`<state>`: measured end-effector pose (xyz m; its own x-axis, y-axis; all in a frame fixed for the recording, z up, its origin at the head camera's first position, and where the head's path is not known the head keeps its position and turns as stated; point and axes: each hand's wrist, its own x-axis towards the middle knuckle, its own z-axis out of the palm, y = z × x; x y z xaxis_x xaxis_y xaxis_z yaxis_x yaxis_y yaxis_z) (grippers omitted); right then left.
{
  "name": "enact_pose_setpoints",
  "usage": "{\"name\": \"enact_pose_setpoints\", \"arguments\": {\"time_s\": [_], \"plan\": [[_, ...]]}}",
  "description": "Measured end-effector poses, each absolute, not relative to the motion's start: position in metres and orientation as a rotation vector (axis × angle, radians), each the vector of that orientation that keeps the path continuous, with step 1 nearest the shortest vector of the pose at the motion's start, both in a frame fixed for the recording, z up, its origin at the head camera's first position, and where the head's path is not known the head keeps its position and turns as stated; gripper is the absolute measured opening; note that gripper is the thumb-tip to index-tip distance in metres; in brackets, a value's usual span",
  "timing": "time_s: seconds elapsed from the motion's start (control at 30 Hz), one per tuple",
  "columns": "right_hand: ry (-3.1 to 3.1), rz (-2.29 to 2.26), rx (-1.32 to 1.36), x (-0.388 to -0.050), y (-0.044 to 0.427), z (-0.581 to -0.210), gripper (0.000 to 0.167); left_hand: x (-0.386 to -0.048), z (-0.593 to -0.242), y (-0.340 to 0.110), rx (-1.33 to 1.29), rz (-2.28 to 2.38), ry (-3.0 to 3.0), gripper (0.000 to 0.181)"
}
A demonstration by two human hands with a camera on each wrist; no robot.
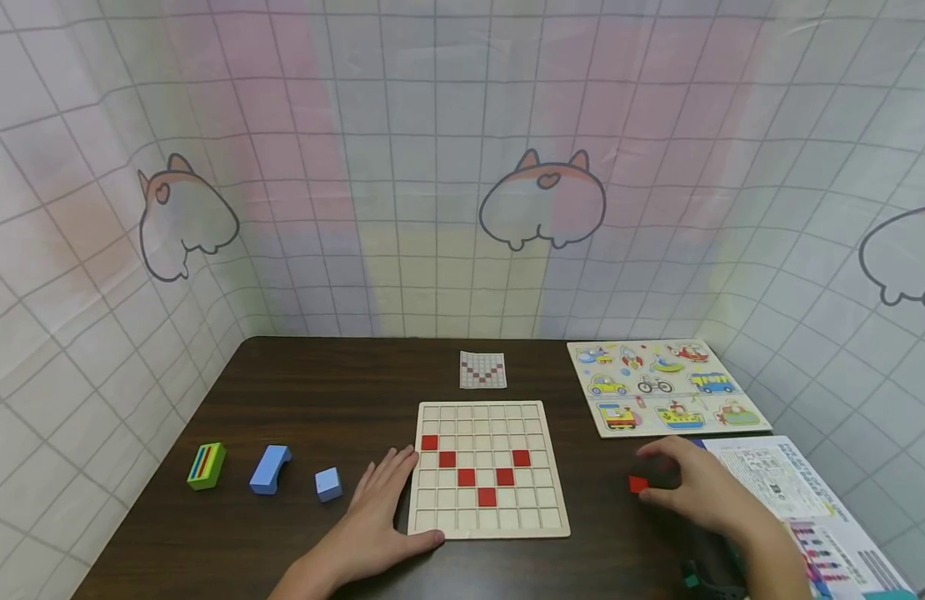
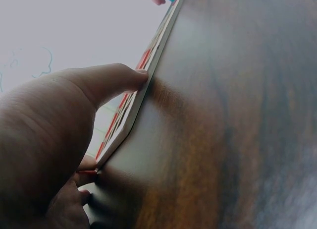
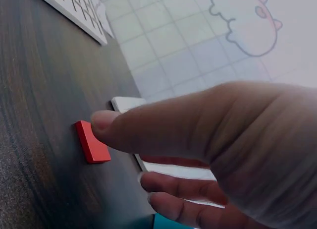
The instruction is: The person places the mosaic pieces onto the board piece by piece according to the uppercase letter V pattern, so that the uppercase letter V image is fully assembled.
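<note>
My left hand [image 1: 372, 517] rests at the left side of a pale wooden grid board [image 1: 533, 518], fingertips at its left edge and thumb at its near left corner. In the left wrist view the thumb [image 2: 116, 80] lies against the board's edge [image 2: 130, 119]. Several red square tiles sit in the grid cells, in a V-like pattern. Right of the board, a loose red tile [image 1: 638, 484] lies flat on the table. Over it my right hand [image 1: 698, 487] hovers with thumb and fingers apart. The right wrist view shows the thumb above one end of the red tile [image 3: 94, 144].
Behind the board lies a small pattern card [image 1: 482, 371]. A picture puzzle board [image 1: 661, 387] and a printed sheet or box [image 1: 822, 508] are on the right. On the left stand a green striped block [image 1: 207, 466], a blue arch block [image 1: 270, 470] and a blue cube [image 1: 328, 484].
</note>
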<state>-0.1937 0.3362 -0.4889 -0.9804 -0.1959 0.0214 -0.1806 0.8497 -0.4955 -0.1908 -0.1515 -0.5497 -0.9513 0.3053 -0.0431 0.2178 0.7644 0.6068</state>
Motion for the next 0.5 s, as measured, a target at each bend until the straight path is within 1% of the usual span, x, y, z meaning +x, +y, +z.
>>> {"name": "enact_pose_setpoints", "arguments": {"time_s": [0.1, 0.5], "plan": [[2.997, -0.777, -0.278, -0.1955, 0.3359, -0.4896, 0.058, -0.1904, -0.5494, -0.1521, 0.418, 0.945, 2.817, 0.128], [3.018, -0.697, -0.205, -0.2021, 0.3352, -0.4988, 0.048, -0.1904, -0.5488, -0.1513, 0.423, 0.937, 2.814, 0.128]]}}
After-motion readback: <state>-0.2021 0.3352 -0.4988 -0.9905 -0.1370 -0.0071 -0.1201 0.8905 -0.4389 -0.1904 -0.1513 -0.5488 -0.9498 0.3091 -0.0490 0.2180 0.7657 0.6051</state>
